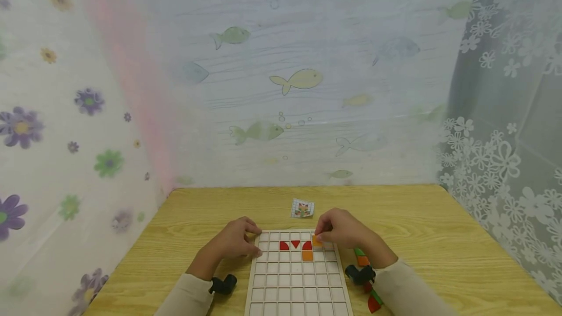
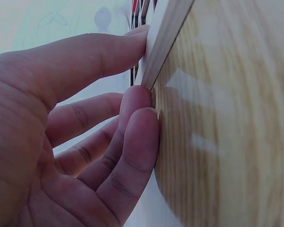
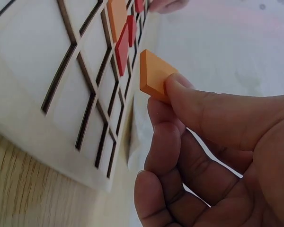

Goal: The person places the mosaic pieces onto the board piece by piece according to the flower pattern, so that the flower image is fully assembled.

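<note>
A pale wooden grid board (image 1: 297,281) lies on the table. My left hand (image 1: 232,242) holds its far left corner; in the left wrist view the thumb (image 2: 118,53) is on the rim and the fingertips are low along the side. My right hand (image 1: 344,228) pinches an orange square tile (image 3: 156,73) between thumb and fingers, raised over the board's far right part. Set in cells are a red rounded tile (image 1: 284,246), a red triangle (image 1: 295,244), another red rounded tile (image 1: 306,246) and a second orange square (image 1: 308,256) just below that one.
Beyond the board lies a small card (image 1: 302,208) printed with a coloured pattern on a grid. Several loose tiles in green, orange and red (image 1: 374,303) lie right of the board, partly hidden by the right forearm. Patterned curtains surround the wooden table (image 1: 210,204).
</note>
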Demonstrator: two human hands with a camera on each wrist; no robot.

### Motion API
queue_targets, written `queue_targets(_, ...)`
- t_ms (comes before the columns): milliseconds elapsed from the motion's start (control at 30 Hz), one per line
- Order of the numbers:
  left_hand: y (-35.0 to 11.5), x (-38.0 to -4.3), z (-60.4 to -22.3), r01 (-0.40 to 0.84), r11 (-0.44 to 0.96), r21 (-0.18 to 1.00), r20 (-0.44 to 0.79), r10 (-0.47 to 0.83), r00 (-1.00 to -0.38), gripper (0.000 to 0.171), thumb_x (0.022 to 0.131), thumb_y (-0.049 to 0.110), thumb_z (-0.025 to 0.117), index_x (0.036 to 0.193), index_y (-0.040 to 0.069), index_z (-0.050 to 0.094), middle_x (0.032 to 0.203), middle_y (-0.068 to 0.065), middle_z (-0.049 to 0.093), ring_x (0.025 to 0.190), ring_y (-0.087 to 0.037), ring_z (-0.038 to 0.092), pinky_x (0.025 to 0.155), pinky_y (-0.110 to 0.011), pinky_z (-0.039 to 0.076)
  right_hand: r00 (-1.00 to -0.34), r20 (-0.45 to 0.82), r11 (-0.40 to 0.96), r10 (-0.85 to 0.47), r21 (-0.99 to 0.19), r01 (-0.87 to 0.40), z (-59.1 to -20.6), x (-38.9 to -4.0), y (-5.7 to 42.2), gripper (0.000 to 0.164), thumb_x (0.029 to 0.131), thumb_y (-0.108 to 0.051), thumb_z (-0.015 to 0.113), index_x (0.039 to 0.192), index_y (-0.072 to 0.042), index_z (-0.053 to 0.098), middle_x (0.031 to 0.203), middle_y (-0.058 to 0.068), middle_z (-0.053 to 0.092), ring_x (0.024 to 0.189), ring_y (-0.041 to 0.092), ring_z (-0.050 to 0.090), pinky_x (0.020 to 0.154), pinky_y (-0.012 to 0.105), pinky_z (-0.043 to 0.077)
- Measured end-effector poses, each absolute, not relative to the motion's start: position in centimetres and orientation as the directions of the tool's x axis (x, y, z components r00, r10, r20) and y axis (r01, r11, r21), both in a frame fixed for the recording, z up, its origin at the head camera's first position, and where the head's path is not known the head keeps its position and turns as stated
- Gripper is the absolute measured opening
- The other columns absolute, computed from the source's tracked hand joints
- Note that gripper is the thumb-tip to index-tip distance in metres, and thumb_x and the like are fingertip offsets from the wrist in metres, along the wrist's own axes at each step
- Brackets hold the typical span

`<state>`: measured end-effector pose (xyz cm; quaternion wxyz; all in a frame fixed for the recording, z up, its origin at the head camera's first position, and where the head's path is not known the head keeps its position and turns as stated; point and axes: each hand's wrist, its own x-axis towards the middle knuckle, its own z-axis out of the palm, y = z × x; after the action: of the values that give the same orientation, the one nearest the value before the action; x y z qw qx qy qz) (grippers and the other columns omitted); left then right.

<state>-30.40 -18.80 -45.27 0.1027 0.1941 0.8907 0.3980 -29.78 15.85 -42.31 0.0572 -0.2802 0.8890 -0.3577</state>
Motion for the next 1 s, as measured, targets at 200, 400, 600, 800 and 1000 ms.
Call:
queue_targets(200, -18.8, -30.4, -45.2, 0.263, 0.617, 0.742, -0.032, 0.425, -0.905, 0.059, 0.078, 0.015, 0.092, 0.130, 0.001, 0.069, 0.139, -0.012, 0.054, 0.089, -0.017, 0.067, 0.065, -0.032, 0.060, -0.832, 0.104, 0.578, -0.545, -0.672, -0.463, -42.4, -29.9, 14.9, 0.008, 0.095, -0.010, 0.075, 0.088, -0.014, 0.076, 0.082, -0.006, 0.073, 0.074, 0.013, 0.065, 0.068, 0.029, 0.055)
queue_targets(400, -18.8, -30.4, -45.3, 0.260, 0.613, 0.746, -0.033, 0.424, -0.905, 0.059, 0.078, 0.015, 0.092, 0.130, 0.001, 0.069, 0.140, -0.012, 0.054, 0.087, -0.017, 0.067, 0.064, -0.033, 0.060, -0.826, 0.100, 0.563, -0.554, -0.686, -0.461, -42.5, -30.0, 14.1, 0.009, 0.095, -0.009, 0.075, 0.087, -0.013, 0.076, 0.081, -0.005, 0.072, 0.073, 0.013, 0.065, 0.067, 0.030, 0.054)
queue_targets(600, -18.8, -30.5, -45.3, 0.268, 0.615, 0.742, -0.027, 0.428, -0.904, 0.058, 0.078, 0.016, 0.092, 0.130, 0.001, 0.070, 0.139, -0.012, 0.054, 0.086, -0.017, 0.066, 0.064, -0.032, 0.059, -0.830, 0.105, 0.563, -0.548, -0.687, -0.459, -42.6, -29.8, 13.4, 0.009, 0.094, -0.009, 0.076, 0.087, -0.014, 0.075, 0.081, -0.005, 0.071, 0.074, 0.013, 0.064, 0.068, 0.030, 0.054)
queue_targets(800, -18.8, -30.5, -45.3, 0.270, 0.612, 0.743, -0.026, 0.430, -0.903, 0.057, 0.078, 0.015, 0.092, 0.129, 0.001, 0.070, 0.139, -0.013, 0.055, 0.084, -0.016, 0.066, 0.063, -0.032, 0.059, -0.846, 0.100, 0.570, -0.524, -0.696, -0.436, -43.1, -29.9, 12.6, 0.009, 0.094, -0.011, 0.077, 0.085, -0.015, 0.076, 0.080, -0.007, 0.072, 0.073, 0.012, 0.065, 0.066, 0.030, 0.055)
queue_targets(1000, -18.8, -30.5, -45.3, 0.270, 0.613, 0.743, -0.026, 0.429, -0.903, 0.057, 0.078, 0.015, 0.092, 0.129, 0.000, 0.070, 0.137, -0.012, 0.055, 0.080, -0.016, 0.066, 0.062, -0.031, 0.059, -0.851, 0.102, 0.567, -0.515, -0.704, -0.428, -43.6, -29.7, 11.7, 0.009, 0.093, -0.012, 0.078, 0.085, -0.017, 0.078, 0.079, -0.007, 0.071, 0.071, 0.013, 0.064, 0.064, 0.031, 0.054)
